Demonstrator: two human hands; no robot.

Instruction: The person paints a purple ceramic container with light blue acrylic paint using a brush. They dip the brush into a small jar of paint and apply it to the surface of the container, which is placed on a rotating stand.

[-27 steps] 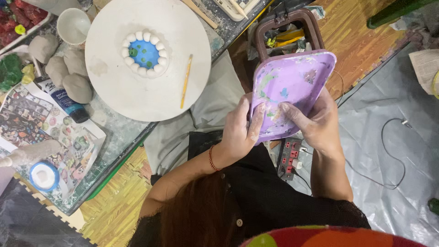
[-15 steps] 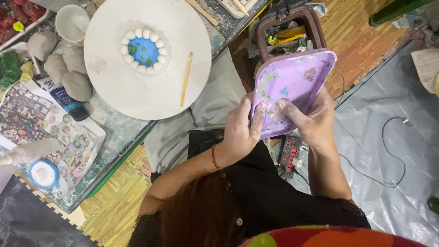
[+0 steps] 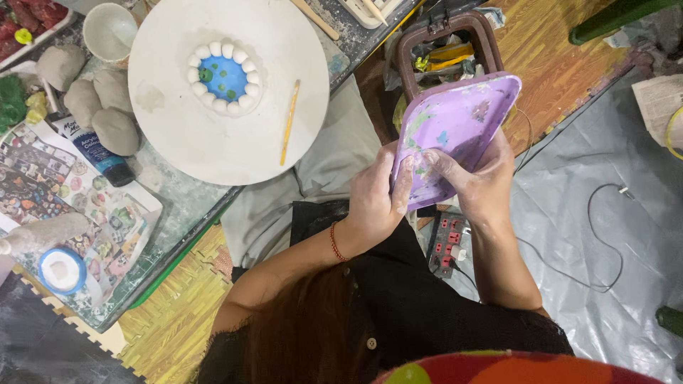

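A purple square paint palette (image 3: 462, 121), smeared with green, blue and white paint, is held tilted above my lap. My left hand (image 3: 376, 200), with a red string bracelet on its wrist, grips the palette's lower left edge, thumb on the top face. My right hand (image 3: 482, 186) holds the lower right side, and its thumb presses on the painted surface. Both hands are dusted with white. Under the palette's far end stands a brown-rimmed bin (image 3: 441, 53).
On the table at left lies a round white board (image 3: 284, 43) with a blue disc ringed by white balls (image 3: 223, 77) and a yellow brush (image 3: 289, 122). Grey clay lumps (image 3: 114, 128), a cup (image 3: 109, 32), a paint tube (image 3: 99, 153). A power strip (image 3: 448, 242) and a cable (image 3: 605, 235) lie on grey sheeting.
Both hands keep hold of the palette. It has tipped slightly more upright and my right thumb has shifted on its surface.
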